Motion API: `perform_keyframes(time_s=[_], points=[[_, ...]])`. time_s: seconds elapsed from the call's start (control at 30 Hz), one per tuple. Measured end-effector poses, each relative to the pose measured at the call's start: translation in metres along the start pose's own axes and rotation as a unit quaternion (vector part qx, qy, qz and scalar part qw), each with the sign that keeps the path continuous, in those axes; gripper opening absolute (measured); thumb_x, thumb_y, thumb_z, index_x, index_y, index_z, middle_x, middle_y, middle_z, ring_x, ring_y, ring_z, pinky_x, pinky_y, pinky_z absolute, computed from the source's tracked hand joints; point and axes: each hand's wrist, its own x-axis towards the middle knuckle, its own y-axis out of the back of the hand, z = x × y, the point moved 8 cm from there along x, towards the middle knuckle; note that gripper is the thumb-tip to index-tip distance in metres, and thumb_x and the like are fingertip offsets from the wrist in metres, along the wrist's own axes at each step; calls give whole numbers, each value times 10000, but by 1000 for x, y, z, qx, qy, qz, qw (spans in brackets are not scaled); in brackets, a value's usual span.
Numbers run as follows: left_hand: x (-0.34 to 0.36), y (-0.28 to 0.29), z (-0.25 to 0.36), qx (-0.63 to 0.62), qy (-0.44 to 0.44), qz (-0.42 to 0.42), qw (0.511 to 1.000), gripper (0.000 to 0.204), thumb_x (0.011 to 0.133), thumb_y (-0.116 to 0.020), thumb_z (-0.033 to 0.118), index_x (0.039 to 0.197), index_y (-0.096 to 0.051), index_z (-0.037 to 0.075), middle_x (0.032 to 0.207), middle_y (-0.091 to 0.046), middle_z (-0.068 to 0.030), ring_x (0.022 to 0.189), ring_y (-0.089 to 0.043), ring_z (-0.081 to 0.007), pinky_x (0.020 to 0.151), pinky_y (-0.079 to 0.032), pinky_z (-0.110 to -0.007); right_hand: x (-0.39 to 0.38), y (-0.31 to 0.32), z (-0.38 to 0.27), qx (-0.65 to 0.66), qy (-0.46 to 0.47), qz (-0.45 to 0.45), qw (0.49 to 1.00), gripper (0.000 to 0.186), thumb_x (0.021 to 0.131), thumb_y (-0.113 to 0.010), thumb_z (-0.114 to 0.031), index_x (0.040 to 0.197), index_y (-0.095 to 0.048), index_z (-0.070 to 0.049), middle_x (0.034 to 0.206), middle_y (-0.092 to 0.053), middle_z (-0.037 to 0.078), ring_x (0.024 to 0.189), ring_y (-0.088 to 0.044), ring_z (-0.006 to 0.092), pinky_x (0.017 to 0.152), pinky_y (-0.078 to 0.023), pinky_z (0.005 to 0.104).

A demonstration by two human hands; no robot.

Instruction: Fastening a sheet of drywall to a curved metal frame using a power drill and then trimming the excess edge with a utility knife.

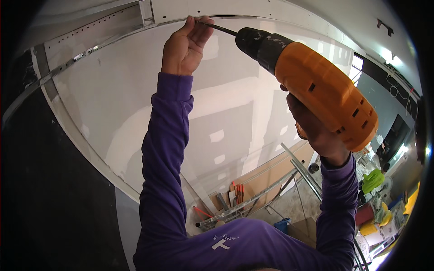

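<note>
My right hand [318, 128] is wrapped round the grip of an orange and black cordless drill [325, 86], raised at the upper right. Its long thin bit [221, 29] points left and slightly up. At the tip of the bit, my left hand [185, 47] is raised with the palm showing, thumb and fingers closed round the end. Whether they pinch a screw there is too small to tell. Just above the fingertips runs a white board edge [217, 9] with a narrow dark gap beneath it.
A patched plasterboard wall [226, 104] spans the view ahead. To the left, a metal channel [68, 65] crosses a dark panel [45, 180]. Below are a scaffold rail [253, 198], long metal profiles [300, 169] and stacked offcuts. A person in a bright green top [373, 180] is at the lower right.
</note>
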Motion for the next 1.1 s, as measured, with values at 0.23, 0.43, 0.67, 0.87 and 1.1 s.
perform_keyframes(time_s=[0.23, 0.43, 0.67, 0.87, 1.1], points=[[1, -4, -1, -103, 30, 33, 994, 212, 1078, -526, 136, 1123, -580, -64, 1084, -725, -212, 1026, -741, -317, 924, -655, -379, 8, -5, 1, 47, -26, 17, 998, 239, 947, -697, -29, 1182, -695, 11, 1069, -757, 104, 930, -738, 196, 812, -608, 325], [2, -7, 0, -117, 25, 19, 993, 209, 1096, -456, 100, 1146, -545, -82, 1138, -706, -231, 1090, -719, -333, 972, -637, -390, -1, -31, 20, 296, -155, -28, 942, 332, 1030, -574, -189, 1350, -648, -137, 1330, -659, 60, 1209, -648, 241, 1012, -534, 343], [13, 0, -7, -174, 19, -10, 984, 193, 1108, -431, 137, 1089, -517, -34, 1123, -675, -201, 1075, -703, -330, 1014, -608, -424, 16, -29, 28, 437, -209, 95, 870, 241, 972, -670, -90, 1182, -654, 28, 1032, -723, 82, 754, -648, 134, 686, -556, 298], [23, 2, -19, -211, -21, -12, 977, 207, 1109, -448, 158, 1081, -521, -34, 1086, -670, -189, 1069, -696, -320, 984, -620, -426, 18, -41, 26, 455, -224, 102, 856, 244, 975, -672, -95, 1183, -651, 31, 1029, -725, 89, 757, -652, 136, 684, -558, 304], [33, -20, -8, 177, -42, -77, 980, 416, 1030, -645, 343, 1140, -607, -57, 1070, -726, -186, 909, -745, -264, 837, -629, -357, 33, -26, 55, 343, -226, 142, 900, 208, 997, -641, -79, 1154, -655, 56, 998, -730, 118, 724, -644, 143, 658, -546, 301]])
